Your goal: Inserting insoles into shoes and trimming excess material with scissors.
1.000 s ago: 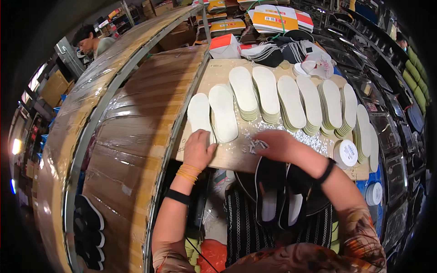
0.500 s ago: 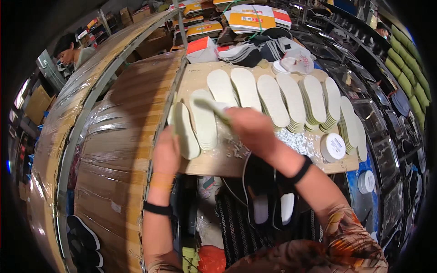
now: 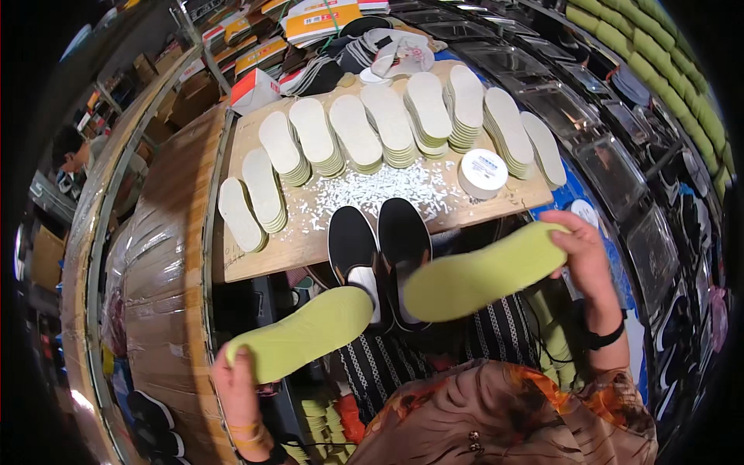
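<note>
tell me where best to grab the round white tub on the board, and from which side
Grip the round white tub by its side wall, hand spread over the flat lid from above. It stands upright on the wooden board, and the near side toward the black shoes looks open. Stacks of insoles crowd its far side, so coming in from above and the near edge is probably easiest.

Bright, even overhead light, sharp centre, strong fisheye bending and black vignette at the rim.

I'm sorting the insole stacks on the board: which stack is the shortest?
The leftmost stack, at the board's near-left end: it looks only a few insoles high, while the others rise visibly thicker.
</note>
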The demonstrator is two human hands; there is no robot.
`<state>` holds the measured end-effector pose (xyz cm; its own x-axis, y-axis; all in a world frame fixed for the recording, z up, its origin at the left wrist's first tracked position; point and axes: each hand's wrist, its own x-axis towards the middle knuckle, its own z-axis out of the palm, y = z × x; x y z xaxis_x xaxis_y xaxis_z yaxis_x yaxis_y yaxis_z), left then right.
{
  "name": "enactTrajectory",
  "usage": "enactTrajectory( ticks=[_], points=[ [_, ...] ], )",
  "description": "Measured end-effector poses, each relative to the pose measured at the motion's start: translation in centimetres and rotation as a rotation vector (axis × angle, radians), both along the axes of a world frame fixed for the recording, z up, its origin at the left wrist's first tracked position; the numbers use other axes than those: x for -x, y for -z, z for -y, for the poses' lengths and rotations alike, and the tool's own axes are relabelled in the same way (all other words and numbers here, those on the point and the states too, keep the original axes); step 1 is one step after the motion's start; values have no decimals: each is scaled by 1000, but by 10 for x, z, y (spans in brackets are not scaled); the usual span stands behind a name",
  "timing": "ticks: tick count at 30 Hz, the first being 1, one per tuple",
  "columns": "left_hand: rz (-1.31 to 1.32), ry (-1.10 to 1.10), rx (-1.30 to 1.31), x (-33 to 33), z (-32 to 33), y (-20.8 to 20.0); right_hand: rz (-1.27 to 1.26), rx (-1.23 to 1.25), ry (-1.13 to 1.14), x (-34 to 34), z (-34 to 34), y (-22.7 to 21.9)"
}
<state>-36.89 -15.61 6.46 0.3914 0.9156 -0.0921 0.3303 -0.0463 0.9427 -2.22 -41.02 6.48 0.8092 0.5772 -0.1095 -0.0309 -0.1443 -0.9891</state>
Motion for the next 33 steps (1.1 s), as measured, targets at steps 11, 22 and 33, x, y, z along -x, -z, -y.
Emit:
enactTrajectory(
  ticks=[11,22,33],
  points=[
    [-711,808,-1014,-63,93,41,1595,-93,-889,118,-57,56],
    [-605,894,-1120,-124,3,104,1306,489,-1075,68,-103,105],
    [-918,1489,-129,-190,-50,100,1101,887,-1466,67,-157,128]
  ],
)
